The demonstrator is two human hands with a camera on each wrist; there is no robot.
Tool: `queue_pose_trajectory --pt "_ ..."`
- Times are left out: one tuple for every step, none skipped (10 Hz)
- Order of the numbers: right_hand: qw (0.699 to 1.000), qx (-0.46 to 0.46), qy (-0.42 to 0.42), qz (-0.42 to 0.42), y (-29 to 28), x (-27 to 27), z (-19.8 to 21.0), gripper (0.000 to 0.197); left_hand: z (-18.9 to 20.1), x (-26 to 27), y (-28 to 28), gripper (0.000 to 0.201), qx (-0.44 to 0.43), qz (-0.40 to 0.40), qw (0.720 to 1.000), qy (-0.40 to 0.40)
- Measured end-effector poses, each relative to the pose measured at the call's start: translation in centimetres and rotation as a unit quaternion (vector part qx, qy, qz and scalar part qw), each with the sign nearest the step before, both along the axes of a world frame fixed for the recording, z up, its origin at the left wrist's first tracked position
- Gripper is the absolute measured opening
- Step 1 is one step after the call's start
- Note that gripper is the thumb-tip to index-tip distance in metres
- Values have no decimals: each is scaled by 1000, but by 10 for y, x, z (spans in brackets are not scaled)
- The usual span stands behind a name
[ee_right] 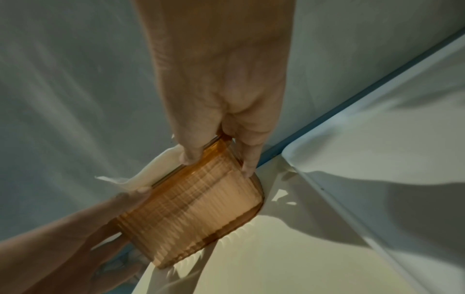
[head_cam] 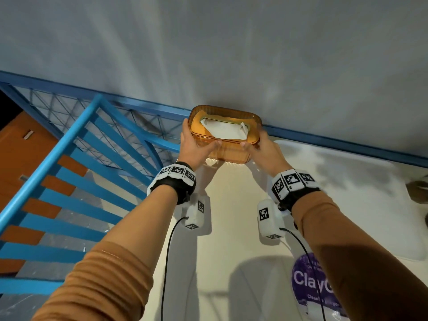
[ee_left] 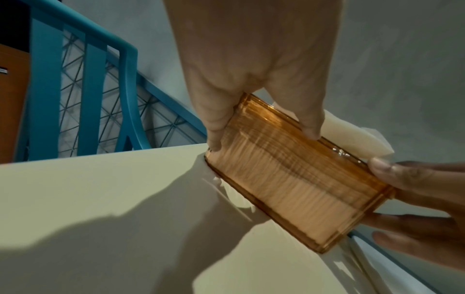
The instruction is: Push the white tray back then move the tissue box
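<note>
An amber see-through tissue box (head_cam: 228,149) with white tissue (head_cam: 225,129) showing in its top slot is held at the table's far edge, by the wall. My left hand (head_cam: 195,144) grips its left end, thumb on the lid rim. My right hand (head_cam: 260,149) grips its right end the same way. In the left wrist view the ribbed box (ee_left: 289,175) sits between my left hand (ee_left: 251,111) and the fingers of the other hand. The right wrist view shows the box (ee_right: 193,210) under my right hand (ee_right: 221,155). The white tray (head_cam: 361,188) lies to the right, against the wall.
A cream table (head_cam: 222,228) carries everything. A blue slatted chair (head_cam: 76,181) stands left of the table. A blue ledge (head_cam: 347,141) runs along the grey wall. A purple-labelled packet (head_cam: 308,283) lies near the front, under my right forearm. A dark object (head_cam: 416,188) peeks in at right.
</note>
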State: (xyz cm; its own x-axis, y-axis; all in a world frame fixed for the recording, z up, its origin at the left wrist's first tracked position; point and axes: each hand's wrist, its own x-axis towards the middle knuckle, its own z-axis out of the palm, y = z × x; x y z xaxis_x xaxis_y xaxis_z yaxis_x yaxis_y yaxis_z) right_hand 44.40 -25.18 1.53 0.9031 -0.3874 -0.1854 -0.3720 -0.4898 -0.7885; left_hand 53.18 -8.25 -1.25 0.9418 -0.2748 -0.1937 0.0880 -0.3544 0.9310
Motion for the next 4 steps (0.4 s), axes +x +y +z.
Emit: queue_pose_trajectory --pt "1000 1 4 -2 -2 4 -1 56 0 2 -2 120 2 -5 1000 4" --pt "1000 8 -5 -10 -2 3 -4 56 -3 4 -3 119 -2 -5 1000 4" --pt "1000 16 -11 -17 2 -2 -2 56 2 0 -1 117 4 -3 1000 3" --pt "1000 9 -13 -22 0 -2 -2 57 5 -4 -2 116 15 0 1000 -2"
